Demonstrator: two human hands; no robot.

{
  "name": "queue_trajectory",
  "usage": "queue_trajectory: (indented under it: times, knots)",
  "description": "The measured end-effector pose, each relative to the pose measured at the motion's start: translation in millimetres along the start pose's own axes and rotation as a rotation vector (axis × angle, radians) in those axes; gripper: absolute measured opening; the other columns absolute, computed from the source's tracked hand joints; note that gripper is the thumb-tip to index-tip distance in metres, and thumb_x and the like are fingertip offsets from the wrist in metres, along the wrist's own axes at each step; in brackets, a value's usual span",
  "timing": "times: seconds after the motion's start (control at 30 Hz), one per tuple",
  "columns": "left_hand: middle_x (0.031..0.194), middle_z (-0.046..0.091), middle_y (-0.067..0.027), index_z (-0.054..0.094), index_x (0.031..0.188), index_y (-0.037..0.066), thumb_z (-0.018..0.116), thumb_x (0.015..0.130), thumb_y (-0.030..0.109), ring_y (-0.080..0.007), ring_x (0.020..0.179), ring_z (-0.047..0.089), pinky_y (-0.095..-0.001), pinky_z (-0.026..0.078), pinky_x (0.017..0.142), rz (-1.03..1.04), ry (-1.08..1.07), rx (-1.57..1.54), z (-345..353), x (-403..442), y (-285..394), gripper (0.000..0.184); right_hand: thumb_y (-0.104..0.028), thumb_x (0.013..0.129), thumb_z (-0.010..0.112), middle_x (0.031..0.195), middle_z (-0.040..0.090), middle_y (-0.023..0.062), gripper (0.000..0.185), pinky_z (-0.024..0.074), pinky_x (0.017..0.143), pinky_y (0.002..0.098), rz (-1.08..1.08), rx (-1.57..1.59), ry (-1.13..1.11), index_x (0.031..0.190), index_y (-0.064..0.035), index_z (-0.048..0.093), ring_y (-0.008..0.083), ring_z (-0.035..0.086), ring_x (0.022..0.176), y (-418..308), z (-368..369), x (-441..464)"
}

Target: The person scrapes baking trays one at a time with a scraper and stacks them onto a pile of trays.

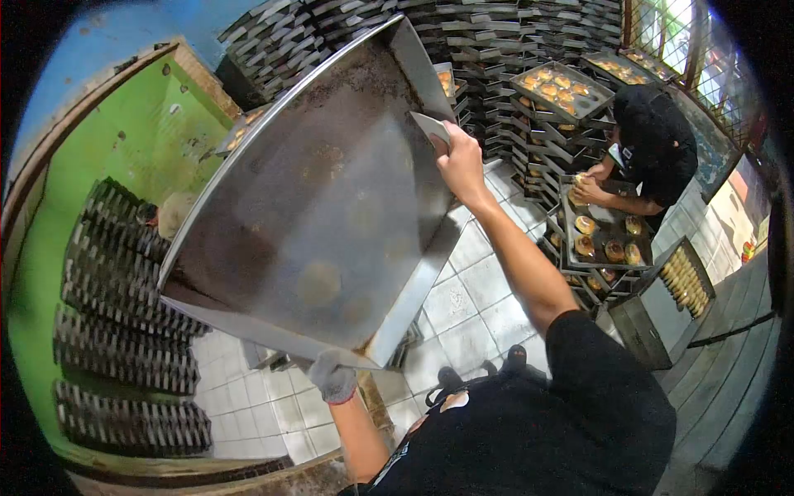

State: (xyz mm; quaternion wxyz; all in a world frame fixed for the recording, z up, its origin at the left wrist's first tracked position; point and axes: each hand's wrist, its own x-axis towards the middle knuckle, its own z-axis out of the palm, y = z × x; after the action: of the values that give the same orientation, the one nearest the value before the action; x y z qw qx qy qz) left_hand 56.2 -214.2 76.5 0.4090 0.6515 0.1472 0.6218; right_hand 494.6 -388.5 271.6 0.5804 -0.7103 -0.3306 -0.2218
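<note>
A large metal baking tray [289, 190] is tilted up in front of me, its inside stained brown and dark near the edges. My left hand [333, 376], in a grey knitted glove, grips the tray's lower rim; its fingertips are partly hidden behind the metal. My bare right hand [461, 165] is closed around a pale flat scraper [430, 126] by the tray's right side wall. Whether the scraper's edge touches the metal, I cannot tell.
To the right, a person [653, 149] in black handles buns on a tray [608, 259]. Stacked trays [496, 50] fill the back wall, and more stacks [124, 331] stand on the left. A tray of small dough pieces [682, 281] leans at the lower right above the tiled floor [463, 310].
</note>
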Motion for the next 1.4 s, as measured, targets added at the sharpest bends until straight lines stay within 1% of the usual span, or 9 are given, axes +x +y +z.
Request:
queue_trajectory:
  times: [0.13,0.2,0.3,0.67,0.83,1.03,1.17,1.27,1.4]
  knots:
    - [0.151,0.044,-0.0125,0.034,0.158,0.010,0.055,0.066,-0.009,-0.0294,0.129,0.052,-0.0446,0.042,0.111,-0.033,-0.303,0.158,-20.1,-24.5,-22.3,0.096,0.009,0.078,0.057,0.100,0.073,0.0178,0.038,0.0606,0.086,0.0397,-0.514,0.083,-0.179,0.109,-0.0059,0.073,0.0344,0.073,0.097,-11.8,0.9,-33.0]
    - [0.153,0.042,-0.0120,0.032,0.159,0.011,0.055,0.067,-0.009,-0.0301,0.131,0.050,-0.0451,0.042,0.112,0.312,-0.618,0.478,-14.8,-32.7,-12.6,0.097,0.007,0.083,0.057,0.106,0.073,0.0135,0.037,0.0609,0.084,0.0402,-0.564,0.076,-0.179,0.111,-0.0098,0.073,0.0327,0.072,0.095,-22.2,-7.2,-24.4]
    - [0.152,0.043,-0.0149,0.032,0.157,0.005,0.058,0.068,-0.009,-0.0301,0.130,0.050,-0.0448,0.044,0.113,0.048,-0.226,0.136,44.5,-44.5,27.8,0.094,0.005,0.088,0.054,0.106,0.071,0.0148,0.036,0.0599,0.083,0.0419,-0.125,0.112,-0.252,0.117,-0.0070,0.070,0.0360,0.069,0.093,-32.7,-50.8,38.1]
    - [0.145,0.050,-0.0185,0.037,0.152,-0.006,0.069,0.069,0.005,-0.0306,0.130,0.051,-0.0404,0.042,0.111,-0.354,0.019,-0.063,189.4,-28.1,183.3,0.089,0.008,0.077,0.060,0.104,0.071,0.0161,0.042,0.0597,0.082,0.0443,-0.253,0.344,-0.233,0.116,-0.0053,0.069,0.0390,0.070,0.091,-15.4,-50.9,5.7]
    - [0.143,0.052,-0.0188,0.039,0.150,-0.008,0.070,0.069,0.009,-0.0304,0.130,0.051,-0.0406,0.041,0.113,-0.342,0.102,-0.069,203.3,-35.7,175.0,0.089,0.005,0.072,0.061,0.105,0.073,0.0137,0.048,0.0608,0.080,0.0404,-0.510,0.281,-0.419,0.117,-0.0095,0.073,0.0344,0.071,0.097,-40.2,-48.4,-98.2]
    - [0.147,0.048,-0.0185,0.036,0.153,-0.006,0.076,0.068,0.014,-0.0321,0.132,0.050,-0.0433,0.041,0.113,-0.282,-0.096,0.121,131.6,-81.8,116.8,0.096,0.009,0.078,0.052,0.112,0.074,0.0196,0.051,0.0569,0.094,0.0414,0.289,0.316,-0.130,0.122,-0.0048,0.071,0.0348,0.072,0.105,70.0,-47.4,40.3]
    - [0.149,0.045,-0.0189,0.032,0.154,-0.006,0.078,0.068,0.005,-0.0335,0.133,0.048,-0.0470,0.042,0.113,-0.319,0.068,-0.177,157.0,-68.3,120.6,0.098,0.015,0.071,0.059,0.108,0.075,0.0187,0.050,0.0564,0.093,0.0376,-0.213,0.475,-0.232,0.115,-0.0027,0.074,0.0337,0.071,0.107,54.7,-63.0,-51.7]
    - [0.105,0.070,-0.0161,0.068,0.108,-0.003,0.084,0.073,0.041,-0.0305,0.105,0.066,-0.0433,0.053,0.095,-0.128,0.018,0.155,160.1,-64.5,117.8,0.058,0.021,0.065,0.053,0.106,0.074,0.0171,0.056,0.0562,0.094,0.0373,-0.219,0.376,-0.260,0.112,0.0002,0.074,0.0337,0.071,0.106,84.5,-66.0,-83.2]
    - [0.114,0.064,-0.0158,0.062,0.116,0.000,0.077,0.076,0.034,-0.0313,0.109,0.064,-0.0444,0.051,0.098,-0.108,0.047,0.199,169.0,-62.8,120.5,0.054,0.011,0.083,0.057,0.112,0.073,0.0216,0.039,0.0559,0.091,0.0378,0.280,0.295,-0.085,0.119,0.0018,0.069,0.0331,0.071,0.105,155.2,-67.3,-29.4]
